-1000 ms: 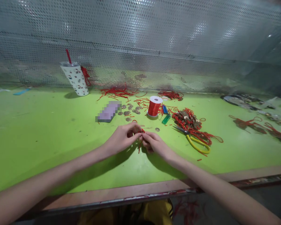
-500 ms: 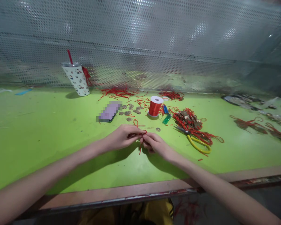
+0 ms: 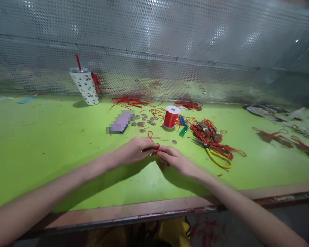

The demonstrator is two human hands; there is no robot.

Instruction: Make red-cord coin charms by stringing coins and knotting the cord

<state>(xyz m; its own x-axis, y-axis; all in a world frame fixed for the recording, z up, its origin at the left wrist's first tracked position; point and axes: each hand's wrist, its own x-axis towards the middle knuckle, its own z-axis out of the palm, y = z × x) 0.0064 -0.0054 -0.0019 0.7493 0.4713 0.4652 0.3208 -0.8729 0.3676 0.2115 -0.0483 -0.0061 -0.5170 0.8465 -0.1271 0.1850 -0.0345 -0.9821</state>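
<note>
A thin red cord runs through the fingers of both hands, with a loop of it standing up behind them. My left hand pinches it from the left. My right hand grips it from the right, fingertips close to the left ones, and a small red loop shows between the two. Part of the cord is hidden by the fingers. Beyond the hands lie loose round coins and a spool of red thread. Yellow-handled scissors rest to the right, beside a heap of coins on red cords.
A phone lies left of the coins. A tilted-looking white tumbler with a red straw stands behind it. Blue and green lighters lie by the spool. Cut red cords line the perforated metal panel.
The fingertips have shifted slightly, and a small gap has opened between the hands with a red loop in it. The hanging cord end has moved right, under my right hand.
</note>
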